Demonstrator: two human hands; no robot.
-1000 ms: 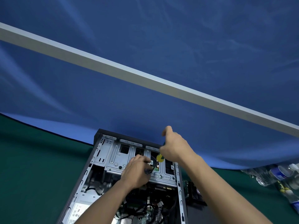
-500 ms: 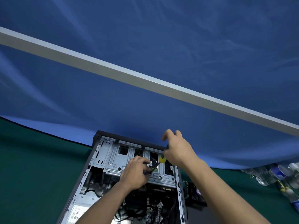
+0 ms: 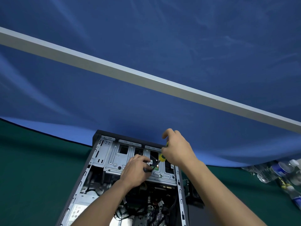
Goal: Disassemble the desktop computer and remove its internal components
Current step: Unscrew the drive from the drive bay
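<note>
An open desktop computer case point(image 3: 96, 162) lies on its side on the green mat, its silver drive cage point(image 3: 115, 159) at the far end and cables and the motherboard nearer me. My right hand point(image 3: 177, 152) grips the yellow-and-green handle of a screwdriver point(image 3: 161, 158), whose dark shaft slants down to the left onto the drive cage. My left hand point(image 3: 136, 170) rests on the cage with its fingers curled round the lower end of the shaft near the tip. The tip itself is hidden by my fingers.
A blue cloth backdrop with a grey bar point(image 3: 146, 80) hangs behind the case. Several plastic water bottles point(image 3: 276, 172) lie at the right on the green mat point(image 3: 32, 168). A dark removed part point(image 3: 192, 191) sits just right of the case.
My right hand has shifted on the screwdriver handle, its fingers turning round it. My left hand has stayed at the shaft on the drive cage.
</note>
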